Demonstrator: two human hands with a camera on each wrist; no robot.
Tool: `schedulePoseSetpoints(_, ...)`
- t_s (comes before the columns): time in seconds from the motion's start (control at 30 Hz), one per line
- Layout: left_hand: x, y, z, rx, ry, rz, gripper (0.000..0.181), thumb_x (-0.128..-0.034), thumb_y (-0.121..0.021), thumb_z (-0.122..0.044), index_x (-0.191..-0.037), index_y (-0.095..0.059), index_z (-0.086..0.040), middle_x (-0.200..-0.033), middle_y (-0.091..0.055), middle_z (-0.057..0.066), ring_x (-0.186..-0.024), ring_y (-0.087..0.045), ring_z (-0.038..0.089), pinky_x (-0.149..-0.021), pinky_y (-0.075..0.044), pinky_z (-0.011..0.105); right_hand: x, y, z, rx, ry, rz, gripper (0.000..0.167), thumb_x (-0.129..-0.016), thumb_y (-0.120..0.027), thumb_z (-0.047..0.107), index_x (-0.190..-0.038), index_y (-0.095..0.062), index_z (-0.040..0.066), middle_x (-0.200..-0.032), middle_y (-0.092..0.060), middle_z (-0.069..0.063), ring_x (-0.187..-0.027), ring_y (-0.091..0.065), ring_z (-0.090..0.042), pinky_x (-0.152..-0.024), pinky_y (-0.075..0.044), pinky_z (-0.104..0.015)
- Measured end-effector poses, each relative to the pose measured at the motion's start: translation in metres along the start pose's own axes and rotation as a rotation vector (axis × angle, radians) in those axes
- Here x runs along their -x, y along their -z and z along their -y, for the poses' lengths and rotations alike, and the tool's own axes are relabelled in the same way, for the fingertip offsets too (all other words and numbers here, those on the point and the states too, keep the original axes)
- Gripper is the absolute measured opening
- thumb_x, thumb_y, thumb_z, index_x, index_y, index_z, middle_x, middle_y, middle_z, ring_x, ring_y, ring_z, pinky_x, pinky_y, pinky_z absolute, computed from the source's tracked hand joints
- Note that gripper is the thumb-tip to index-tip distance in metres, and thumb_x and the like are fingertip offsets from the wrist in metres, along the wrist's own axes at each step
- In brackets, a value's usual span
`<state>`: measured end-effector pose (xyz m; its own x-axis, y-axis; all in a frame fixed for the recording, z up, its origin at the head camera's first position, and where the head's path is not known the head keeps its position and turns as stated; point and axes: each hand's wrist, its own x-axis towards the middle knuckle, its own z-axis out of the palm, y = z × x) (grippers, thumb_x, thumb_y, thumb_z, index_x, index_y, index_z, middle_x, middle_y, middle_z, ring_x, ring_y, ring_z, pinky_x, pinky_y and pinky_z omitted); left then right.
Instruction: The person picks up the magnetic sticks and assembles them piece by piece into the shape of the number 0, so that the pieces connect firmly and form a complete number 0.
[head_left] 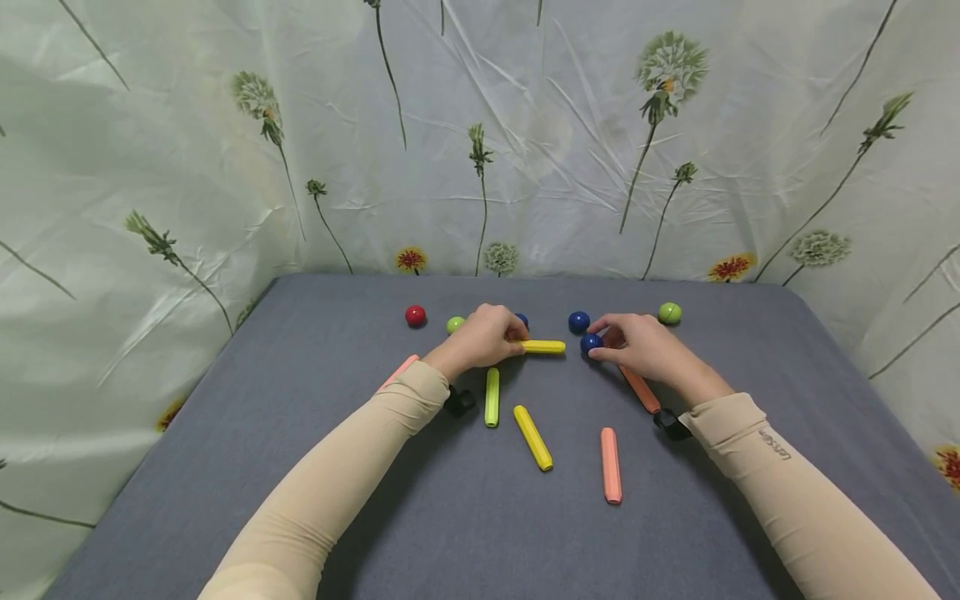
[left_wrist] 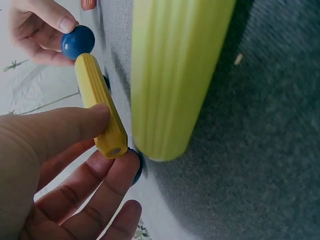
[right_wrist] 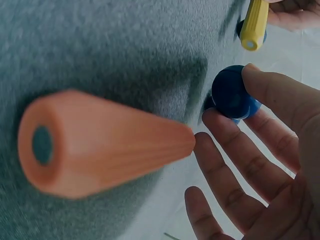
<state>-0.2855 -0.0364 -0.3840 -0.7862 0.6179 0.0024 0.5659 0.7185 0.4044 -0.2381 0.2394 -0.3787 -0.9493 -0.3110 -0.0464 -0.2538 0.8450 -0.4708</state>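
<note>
My left hand (head_left: 487,335) pinches a yellow ribbed stick (head_left: 545,347) between thumb and fingers, its free end pointing right. Facing it, my right hand (head_left: 647,352) holds a blue ball (head_left: 591,343) by thumb and fingertips. In the head view a small gap separates stick and ball. The right wrist view shows the held ball (right_wrist: 229,91) large, with an orange stick (right_wrist: 105,147) below the hand. Under the left hand a lime-green stick (left_wrist: 175,80) lies close to the camera. Another blue ball (left_wrist: 136,167) is partly hidden behind the left fingers.
Behind the hands stand a red ball (head_left: 416,316), a blue ball (head_left: 578,322) and green balls (head_left: 455,324). Nearer lie a second yellow stick (head_left: 533,437) and a pink stick (head_left: 611,467). The left arm partly covers another pink stick (head_left: 397,372). A floral curtain (head_left: 555,167) borders the grey table (head_left: 465,542).
</note>
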Motion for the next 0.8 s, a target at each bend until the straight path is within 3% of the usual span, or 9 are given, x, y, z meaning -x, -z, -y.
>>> schedulePoseSetpoints(0.8,-0.0018,-0.0017,-0.0103,-0.010,0.000,0.037,0.015,-0.1010,-0.077,-0.019,-0.114,-0.084,-0.014,-0.103,-0.078,0.003,-0.091,-0.067,0.017,-0.081,-0.056,0.031,-0.0021,-0.0079,0.0062,-0.025,0.031,0.061,0.035,-0.101,-0.077,0.021,-0.131,-0.071,0.005,-0.108,-0.080,-0.011,-0.096,-0.074,-0.023,-0.082,-0.061,-0.042)
